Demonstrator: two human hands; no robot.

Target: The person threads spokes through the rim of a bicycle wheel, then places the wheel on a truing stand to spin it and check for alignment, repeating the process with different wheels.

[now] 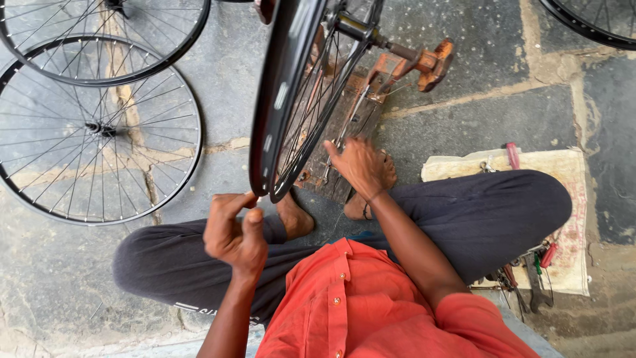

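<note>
Seated cross-legged on a stone floor [477,113], in an orange shirt [358,305] and dark trousers [490,212], bare feet tucked in front. Upright between the knees, a black-rimmed bicycle wheel [281,99], seen nearly edge-on, its axle resting in a rusty truing stand [411,66] fixed on a wooden board [344,126]. Left hand [233,232] curled at the lowest part of the rim, thumb and fingertips pinched together just beside the rim; hard to tell whether anything small sits between them. Right hand [361,166] reaching in among the spokes on the far side of the wheel, fingers bent, resting against the spokes near the board; whether a tool is gripped, cannot tell. Flat on the floor toward the left edge, a second spoked wheel [99,129], partly overlapped by a third wheel [106,40] at the upper left corner. Part of another rim [596,23] at the upper right corner. Under the right knee, a pale sack [563,179] spread on the floor, with pliers and red-handled tools [530,272] lying along its lower edge.
</note>
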